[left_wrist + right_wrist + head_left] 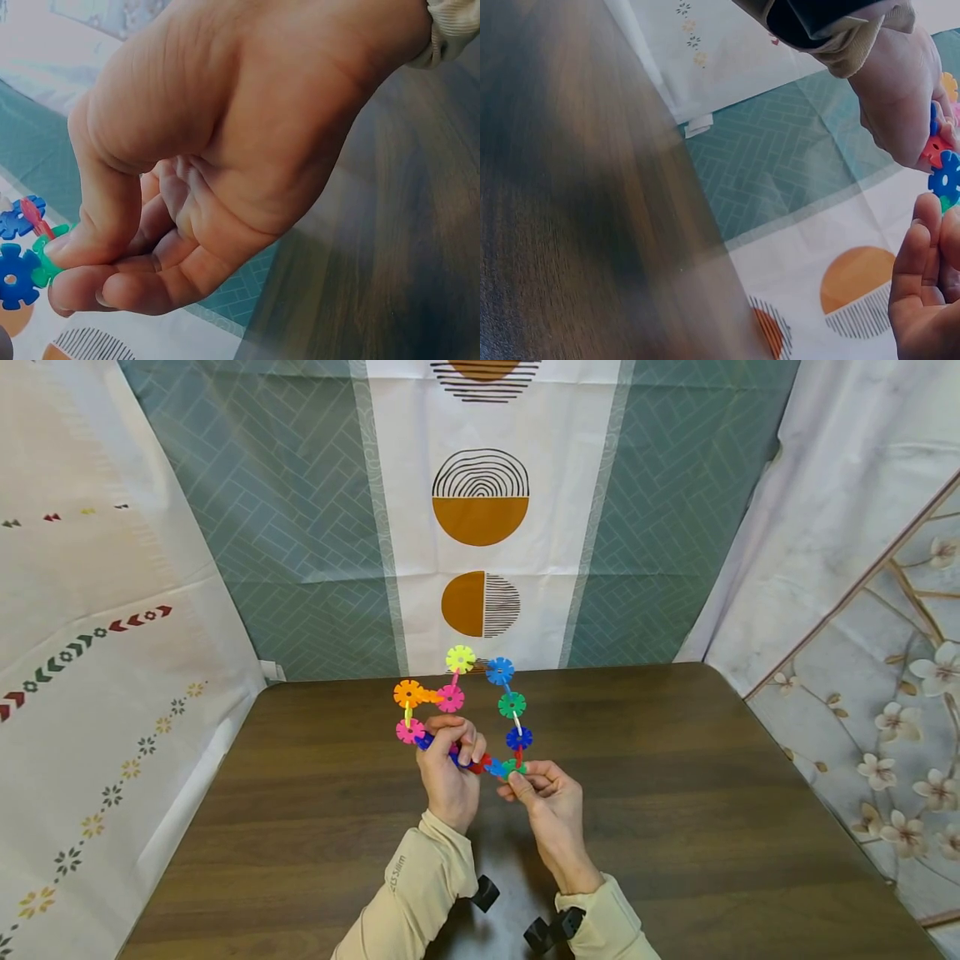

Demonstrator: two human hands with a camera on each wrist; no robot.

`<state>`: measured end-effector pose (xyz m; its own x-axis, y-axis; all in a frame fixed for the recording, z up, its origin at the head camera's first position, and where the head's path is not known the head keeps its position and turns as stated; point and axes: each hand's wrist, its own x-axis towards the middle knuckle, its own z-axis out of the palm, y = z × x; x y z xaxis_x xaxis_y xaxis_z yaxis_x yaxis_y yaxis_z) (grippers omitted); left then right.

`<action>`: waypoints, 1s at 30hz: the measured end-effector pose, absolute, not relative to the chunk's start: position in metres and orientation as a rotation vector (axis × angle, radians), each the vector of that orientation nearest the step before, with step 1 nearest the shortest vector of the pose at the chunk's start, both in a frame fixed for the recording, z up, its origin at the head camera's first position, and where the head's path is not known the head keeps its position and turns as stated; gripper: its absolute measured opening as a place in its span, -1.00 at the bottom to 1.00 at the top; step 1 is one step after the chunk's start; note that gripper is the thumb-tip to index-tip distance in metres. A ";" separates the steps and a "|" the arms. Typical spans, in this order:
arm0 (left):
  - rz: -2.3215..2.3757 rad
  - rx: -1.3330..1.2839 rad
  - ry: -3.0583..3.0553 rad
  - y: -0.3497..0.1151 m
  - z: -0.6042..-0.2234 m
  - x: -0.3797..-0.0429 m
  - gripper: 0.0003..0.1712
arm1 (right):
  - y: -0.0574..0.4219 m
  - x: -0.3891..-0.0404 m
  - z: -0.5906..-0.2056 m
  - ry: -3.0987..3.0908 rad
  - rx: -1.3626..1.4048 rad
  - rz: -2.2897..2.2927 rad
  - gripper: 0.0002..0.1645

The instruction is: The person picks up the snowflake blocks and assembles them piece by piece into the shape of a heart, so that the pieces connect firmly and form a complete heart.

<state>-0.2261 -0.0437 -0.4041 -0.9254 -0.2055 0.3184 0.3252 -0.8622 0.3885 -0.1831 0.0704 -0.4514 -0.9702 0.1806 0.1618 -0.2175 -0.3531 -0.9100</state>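
A chain of colourful notched plastic discs is held up above the table in a loop. Orange (pixel 408 693), pink (pixel 451 698) and yellow-green (pixel 461 659) discs form its left side; blue (pixel 500 671), green (pixel 512 704) and dark blue (pixel 519 737) ones its right. Whether the loop joins at the top I cannot tell. My left hand (pixel 452 777) grips the lower stretch of blue and red discs, fingers curled over them. Thumb and fingers of my right hand (pixel 558 810) pinch a green disc (pixel 46 259) at the lower right corner, beside a blue disc (pixel 15 276).
Beneath the hands lies a dark wooden table (pixel 300 827). A green and white patterned cloth (pixel 300 527) hangs behind its far edge. White patterned cloths hang at the left (pixel 90 735) and right (pixel 847 677). Black devices (pixel 555 931) are strapped at the wrists.
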 end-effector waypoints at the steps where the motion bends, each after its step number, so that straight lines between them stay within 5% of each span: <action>1: -2.770 -0.387 -0.635 -0.044 -0.404 -0.226 -0.67 | 0.071 -0.183 -0.451 -1.624 0.050 2.402 -0.83; 30: -2.916 -0.364 -1.021 -0.054 -0.409 -0.223 -0.83 | 0.100 -0.181 -0.455 -1.933 0.131 2.208 -0.74</action>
